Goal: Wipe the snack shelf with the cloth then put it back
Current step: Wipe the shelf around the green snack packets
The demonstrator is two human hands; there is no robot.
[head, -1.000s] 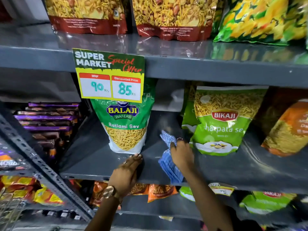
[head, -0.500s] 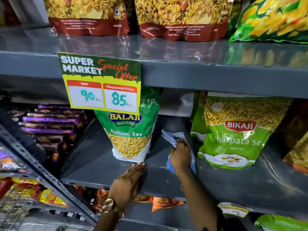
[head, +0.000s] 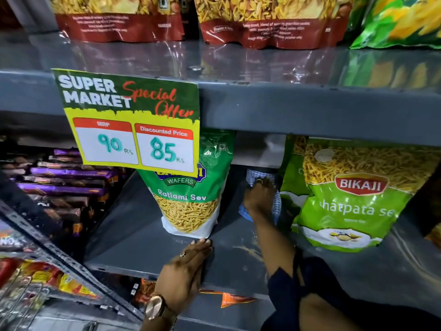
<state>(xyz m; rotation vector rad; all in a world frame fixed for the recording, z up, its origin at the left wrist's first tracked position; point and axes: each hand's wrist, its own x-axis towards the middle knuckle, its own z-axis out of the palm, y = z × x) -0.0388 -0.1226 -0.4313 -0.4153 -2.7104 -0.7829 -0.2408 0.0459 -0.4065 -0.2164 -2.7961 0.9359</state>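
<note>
The grey metal snack shelf point(head: 133, 244) runs across the middle of the view. My right hand point(head: 259, 195) reaches deep into the gap between two snack bags and presses a blue-and-white checked cloth point(head: 276, 206) flat on the shelf; most of the cloth is hidden under the hand. My left hand point(head: 188, 266) lies flat, fingers together, on the shelf's front edge just below the green Balaji Ratlami Sev bag point(head: 191, 199). It holds nothing. Yellow crumbs lie on the shelf by my right forearm.
A green Bikaji Chatpata Sev bag point(head: 353, 199) stands right of the cloth. A Special Offer price sign point(head: 131, 120) hangs from the upper shelf point(head: 310, 111), which carries red and green bags. Purple packets point(head: 66, 182) are stacked at left. More snack packs lie on lower shelves.
My right hand has pushed the cloth from the shelf's front toward the back, between the two bags. My left hand stays on the front edge. The camera has moved closer.
</note>
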